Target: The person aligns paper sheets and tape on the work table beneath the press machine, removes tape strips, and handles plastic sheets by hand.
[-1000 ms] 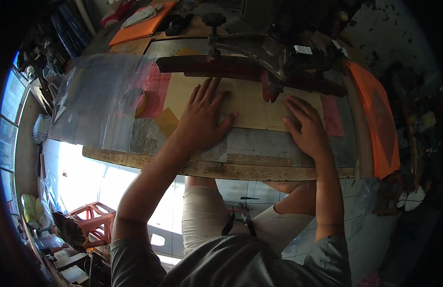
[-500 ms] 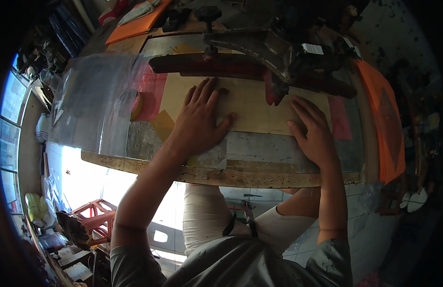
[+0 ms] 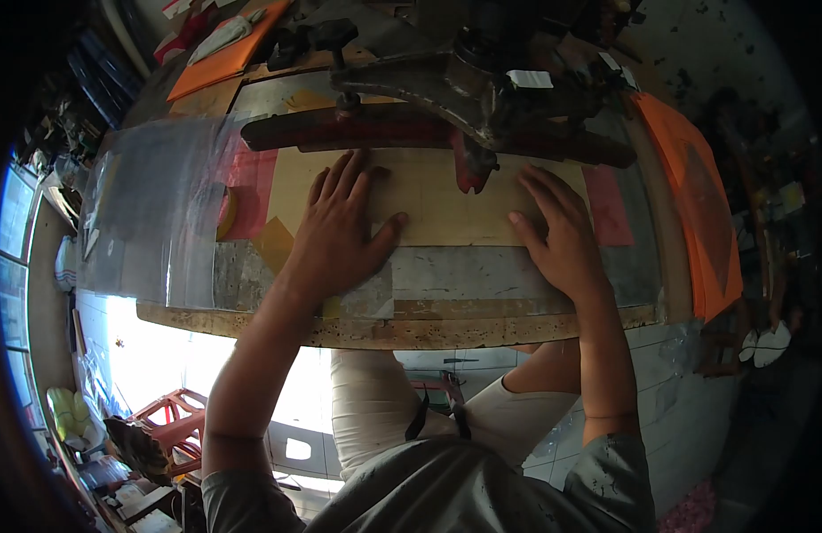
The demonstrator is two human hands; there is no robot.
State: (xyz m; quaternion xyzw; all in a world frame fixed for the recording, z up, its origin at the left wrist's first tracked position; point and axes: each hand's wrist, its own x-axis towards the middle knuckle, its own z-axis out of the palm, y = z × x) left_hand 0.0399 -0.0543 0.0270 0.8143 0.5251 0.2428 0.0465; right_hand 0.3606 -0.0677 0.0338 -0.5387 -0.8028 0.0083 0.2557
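Note:
My left hand (image 3: pixel 340 233) lies with fingers spread on the left part of a pale yellow sheet (image 3: pixel 437 209). On the sheet's right part rests my right hand (image 3: pixel 557 235), its fingers also apart. Neither hand holds anything. A dark metal bar with a red edge (image 3: pixel 384 127) spans the sheet just beyond my fingertips, and a red notched piece (image 3: pixel 471 171) points down between my hands. Pink pieces (image 3: pixel 609 206) show at both ends of the sheet. Under the sheet's near side is a grey plate (image 3: pixel 464 271).
Clear plastic sheeting (image 3: pixel 144 213) covers the table's left side, with a tape roll (image 3: pixel 228 213) beside it. Orange sheets (image 3: pixel 695 204) lie at the right edge, another orange stack (image 3: pixel 224 67) at the back left. A red stool (image 3: pixel 175 426) stands below left.
The view has shifted, so the table and bar sit further left in the picture. Both hands stay on the sheet with fingers apart, in nearly the same places.

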